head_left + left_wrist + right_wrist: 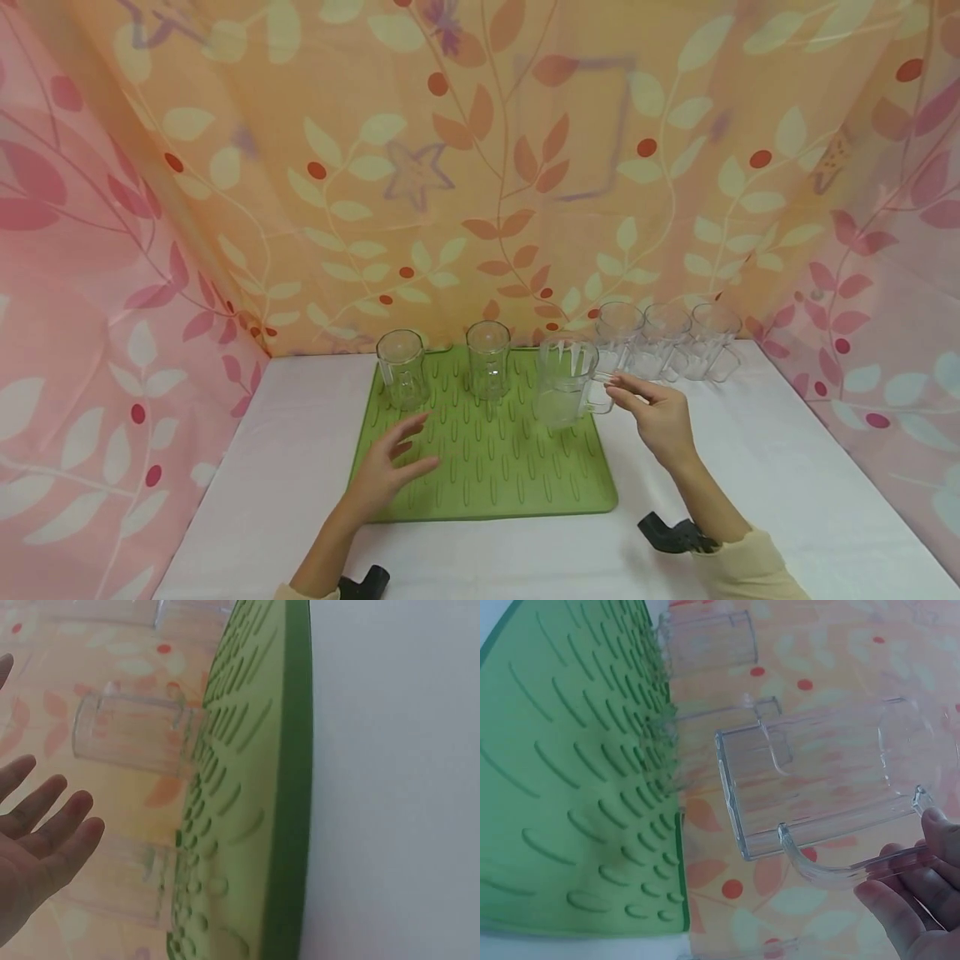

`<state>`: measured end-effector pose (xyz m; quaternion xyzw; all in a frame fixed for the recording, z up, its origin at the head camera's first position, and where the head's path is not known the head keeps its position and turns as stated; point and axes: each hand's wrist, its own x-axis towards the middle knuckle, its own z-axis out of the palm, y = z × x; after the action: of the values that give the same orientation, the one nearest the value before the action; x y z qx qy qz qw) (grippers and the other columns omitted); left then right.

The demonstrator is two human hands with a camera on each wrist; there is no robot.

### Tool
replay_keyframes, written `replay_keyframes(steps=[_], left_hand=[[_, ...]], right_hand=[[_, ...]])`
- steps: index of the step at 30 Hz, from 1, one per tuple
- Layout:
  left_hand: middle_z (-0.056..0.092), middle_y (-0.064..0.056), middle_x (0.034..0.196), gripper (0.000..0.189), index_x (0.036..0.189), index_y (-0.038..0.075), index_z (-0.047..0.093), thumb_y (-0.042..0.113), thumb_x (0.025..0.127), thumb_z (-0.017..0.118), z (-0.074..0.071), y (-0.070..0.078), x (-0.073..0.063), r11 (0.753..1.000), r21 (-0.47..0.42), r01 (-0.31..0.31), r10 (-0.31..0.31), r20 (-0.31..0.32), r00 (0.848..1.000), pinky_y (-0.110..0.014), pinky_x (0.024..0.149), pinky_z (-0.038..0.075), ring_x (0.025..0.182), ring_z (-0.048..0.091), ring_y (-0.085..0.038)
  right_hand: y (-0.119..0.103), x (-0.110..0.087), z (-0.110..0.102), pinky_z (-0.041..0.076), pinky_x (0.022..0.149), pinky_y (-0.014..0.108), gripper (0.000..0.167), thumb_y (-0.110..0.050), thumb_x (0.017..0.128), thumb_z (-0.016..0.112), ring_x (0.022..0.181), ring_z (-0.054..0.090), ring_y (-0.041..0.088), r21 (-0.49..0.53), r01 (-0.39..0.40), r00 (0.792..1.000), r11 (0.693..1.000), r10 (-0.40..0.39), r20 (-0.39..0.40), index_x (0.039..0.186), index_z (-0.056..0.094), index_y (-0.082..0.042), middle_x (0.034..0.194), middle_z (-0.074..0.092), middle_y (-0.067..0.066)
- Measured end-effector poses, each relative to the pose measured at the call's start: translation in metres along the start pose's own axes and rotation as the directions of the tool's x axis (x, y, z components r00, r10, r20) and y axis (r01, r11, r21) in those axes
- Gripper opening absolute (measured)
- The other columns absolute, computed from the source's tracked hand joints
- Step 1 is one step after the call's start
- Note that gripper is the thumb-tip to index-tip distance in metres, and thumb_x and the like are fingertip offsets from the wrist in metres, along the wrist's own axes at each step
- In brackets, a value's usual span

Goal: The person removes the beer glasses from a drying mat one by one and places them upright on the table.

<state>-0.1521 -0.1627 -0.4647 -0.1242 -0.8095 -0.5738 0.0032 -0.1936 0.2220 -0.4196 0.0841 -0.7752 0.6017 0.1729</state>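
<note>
My right hand (663, 421) pinches the handle of a clear glass mug (564, 387) between thumb and fingers. That mug is upright over the right part of a green ridged mat (487, 492); in the right wrist view its base (731, 799) shows a gap from the mat's surface. Two more clear mugs stand on the mat's back part, one at the left (402, 371) and one in the middle (488, 362). Near the left mug, my left hand (382, 471) hovers over the mat's left side with fingers spread, holding nothing.
Three clear glass mugs (666, 337) stand in a row at the back right, off the mat, on the white tablecloth (285, 467). A floral curtain (480, 167) hangs right behind the table, with pink floral sides (90, 375) at left and right.
</note>
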Motion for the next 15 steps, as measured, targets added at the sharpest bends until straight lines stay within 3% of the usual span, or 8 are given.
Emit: replay_keyframes(steps=[8, 9, 15], left_hand=[[0.044, -0.013, 0.15, 0.07, 0.145, 0.01, 0.043, 0.025, 0.084, 0.076, -0.014, -0.012, -0.01, 0.995, 0.067, 0.072, -0.07, -0.031, 0.997, -0.057, 0.113, 0.035, 0.139, 0.039, -0.038], [0.044, -0.013, 0.15, 0.07, 0.145, 0.011, 0.044, 0.024, 0.085, 0.076, -0.015, -0.014, -0.011, 0.994, 0.071, 0.078, -0.076, -0.036, 0.996, -0.057, 0.113, 0.035, 0.14, 0.039, -0.039], [0.042, -0.014, 0.152, 0.072, 0.146, 0.01, 0.042, 0.025, 0.084, 0.076, -0.025, -0.023, -0.018, 0.986, 0.117, 0.123, -0.117, -0.061, 0.991, -0.057, 0.113, 0.036, 0.14, 0.037, -0.04]], right_hand=[[0.014, -0.004, -0.011, 0.055, 0.072, 0.01, 0.034, -0.004, 0.085, 0.073, 0.077, 0.07, -0.006, -0.068, -0.055, 0.99, 0.996, 0.046, -0.135, 0.113, 0.066, 0.013, 0.087, 0.067, -0.027], [0.015, -0.005, -0.012, 0.055, 0.071, 0.009, 0.034, -0.005, 0.085, 0.073, 0.076, 0.07, -0.006, -0.081, -0.068, 0.987, 0.994, 0.055, -0.153, 0.114, 0.067, 0.012, 0.088, 0.069, -0.023], [0.028, -0.007, -0.021, 0.054, 0.07, 0.007, 0.034, -0.006, 0.086, 0.072, 0.075, 0.065, -0.015, -0.128, -0.113, 0.971, 0.985, 0.082, -0.225, 0.115, 0.067, 0.011, 0.086, 0.066, -0.029]])
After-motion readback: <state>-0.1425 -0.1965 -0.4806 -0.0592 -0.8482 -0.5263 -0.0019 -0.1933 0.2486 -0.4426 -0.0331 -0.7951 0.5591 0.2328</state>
